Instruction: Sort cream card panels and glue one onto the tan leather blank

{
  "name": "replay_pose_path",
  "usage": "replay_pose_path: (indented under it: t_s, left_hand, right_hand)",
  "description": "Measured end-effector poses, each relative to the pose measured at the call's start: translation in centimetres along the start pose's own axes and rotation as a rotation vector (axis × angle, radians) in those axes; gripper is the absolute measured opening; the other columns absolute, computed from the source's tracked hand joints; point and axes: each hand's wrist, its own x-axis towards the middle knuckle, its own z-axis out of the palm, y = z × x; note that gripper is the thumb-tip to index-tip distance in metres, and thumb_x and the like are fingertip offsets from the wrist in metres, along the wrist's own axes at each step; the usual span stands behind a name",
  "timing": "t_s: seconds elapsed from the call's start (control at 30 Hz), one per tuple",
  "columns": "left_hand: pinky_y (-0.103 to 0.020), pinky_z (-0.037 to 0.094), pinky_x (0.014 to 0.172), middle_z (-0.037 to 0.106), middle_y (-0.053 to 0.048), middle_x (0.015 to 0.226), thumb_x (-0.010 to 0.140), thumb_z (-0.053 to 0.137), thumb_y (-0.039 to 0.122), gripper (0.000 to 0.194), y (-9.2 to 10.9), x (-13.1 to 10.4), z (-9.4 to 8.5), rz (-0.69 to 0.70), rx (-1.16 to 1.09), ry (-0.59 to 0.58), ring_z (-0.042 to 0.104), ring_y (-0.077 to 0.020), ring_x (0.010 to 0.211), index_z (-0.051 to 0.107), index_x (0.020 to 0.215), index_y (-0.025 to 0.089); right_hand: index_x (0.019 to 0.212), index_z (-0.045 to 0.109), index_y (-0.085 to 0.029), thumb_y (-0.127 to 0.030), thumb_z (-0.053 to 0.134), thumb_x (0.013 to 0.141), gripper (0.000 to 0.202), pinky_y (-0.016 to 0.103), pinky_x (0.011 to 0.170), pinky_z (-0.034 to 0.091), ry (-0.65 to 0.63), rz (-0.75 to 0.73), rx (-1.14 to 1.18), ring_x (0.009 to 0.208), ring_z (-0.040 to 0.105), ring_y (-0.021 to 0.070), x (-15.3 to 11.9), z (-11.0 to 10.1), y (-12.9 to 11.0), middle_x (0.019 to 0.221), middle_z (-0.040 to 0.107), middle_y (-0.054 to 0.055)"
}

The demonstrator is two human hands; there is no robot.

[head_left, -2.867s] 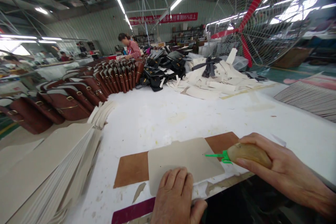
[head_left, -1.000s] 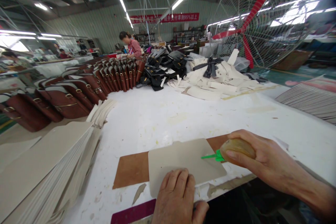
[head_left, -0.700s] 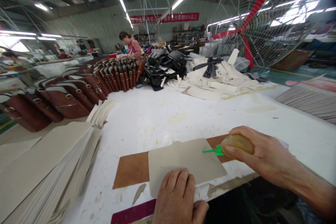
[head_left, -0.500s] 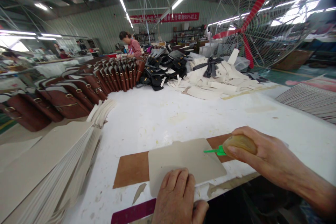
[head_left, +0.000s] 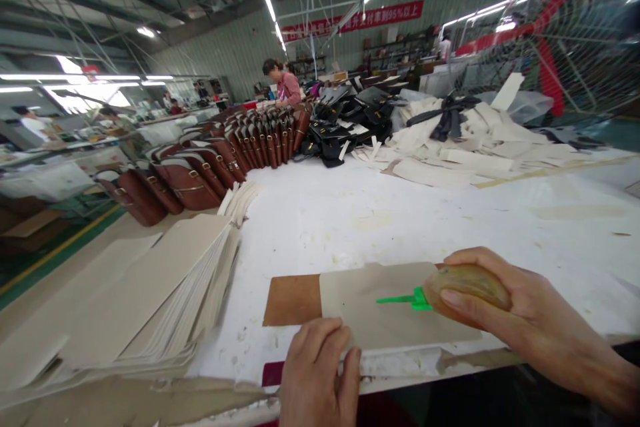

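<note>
My right hand point(head_left: 520, 310) is wrapped round a yellowish, rounded squeeze bottle point(head_left: 465, 288) with a green nozzle. The nozzle points left over a beige sheet point(head_left: 360, 327); whether its tip touches the surface I cannot tell. Beneath the sheet lies a brown leather strip point(head_left: 293, 300), showing mostly at the left end. My left hand point(head_left: 317, 373) rests with fingers extended and thumb apart at the sheet's near left corner. Beside that hand, a dark purple strip point(head_left: 273, 373) sticks out at the table's front edge.
Fanned beige sheets point(head_left: 170, 307) are stacked at the left. Brown leather bags point(head_left: 190, 180) stand in rows behind them. Black pieces point(head_left: 345, 120) and pale offcuts point(head_left: 465, 140) are heaped across the white table point(head_left: 320, 227). A person point(head_left: 287, 87) stands beyond, and a large fan point(head_left: 545, 33) at right.
The view has swung left. The bottle's green nozzle has moved left, farther over the beige sheet. My left hand has shifted toward the sheet's left corner.
</note>
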Motion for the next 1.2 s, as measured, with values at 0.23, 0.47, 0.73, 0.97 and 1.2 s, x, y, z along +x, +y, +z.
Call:
replay_pose_path:
  t_s: [0.23, 0.47, 0.73, 0.97, 1.2]
  left_hand:
    - [-0.049, 0.065, 0.091, 0.071, -0.011, 0.116, 0.096, 0.061, 0.017, 0.024, -1.7, -0.7, -0.4, 0.006, 0.144, -0.131, 0.069, -0.0273, 0.107, 0.061, 0.120, 0.020]
    - [-0.048, 0.065, 0.090, 0.071, -0.010, 0.115, 0.095, 0.064, 0.017, 0.025, -1.6, -0.8, -0.1, -0.002, 0.130, -0.119, 0.068, -0.0270, 0.106, 0.061, 0.119, 0.019]
    - [-0.045, 0.065, 0.087, 0.072, -0.011, 0.112, 0.094, 0.061, 0.016, 0.023, -1.4, -0.5, 0.2, 0.010, 0.139, -0.076, 0.069, -0.0264, 0.102, 0.062, 0.118, 0.017]
    - [-0.045, 0.065, 0.086, 0.072, -0.010, 0.110, 0.093, 0.060, 0.015, 0.023, -1.3, -0.6, 0.3, 0.003, 0.126, -0.056, 0.068, -0.0262, 0.101, 0.062, 0.117, 0.017]
    - [-0.045, 0.065, 0.086, 0.072, -0.009, 0.109, 0.093, 0.060, 0.015, 0.022, -1.2, -0.7, 0.5, -0.010, 0.125, -0.056, 0.068, -0.0258, 0.101, 0.062, 0.115, 0.018]
  right_hand:
    - [0.104, 0.060, -0.027, -0.069, 0.059, 0.088, 0.045, 0.033, 0.060, 0.049, -0.208, 0.010, 0.055, 0.065, 0.065, 0.0214, 0.6, 2.5, -1.6, 0.076, 0.070, -0.002]
    - [0.105, 0.058, -0.027, -0.067, 0.059, 0.087, 0.043, 0.035, 0.065, 0.048, -0.265, 0.030, -0.021, 0.071, 0.065, 0.0218, 1.6, 3.7, -2.4, 0.080, 0.070, -0.002]
    - [0.104, 0.060, -0.026, -0.061, 0.061, 0.089, 0.039, 0.034, 0.063, 0.046, -0.276, -0.034, -0.039, 0.070, 0.064, 0.0213, 1.8, 4.2, -3.3, 0.081, 0.069, 0.000]
    - [0.104, 0.063, -0.024, -0.052, 0.058, 0.094, 0.030, 0.036, 0.069, 0.047, -0.218, -0.256, -0.064, 0.077, 0.066, 0.0234, 2.5, 4.9, -4.6, 0.091, 0.069, 0.004]
    - [0.103, 0.063, -0.024, -0.055, 0.057, 0.093, 0.033, 0.038, 0.068, 0.047, -0.172, -0.246, -0.126, 0.076, 0.066, 0.0255, 3.1, 4.4, -4.4, 0.090, 0.069, 0.004]
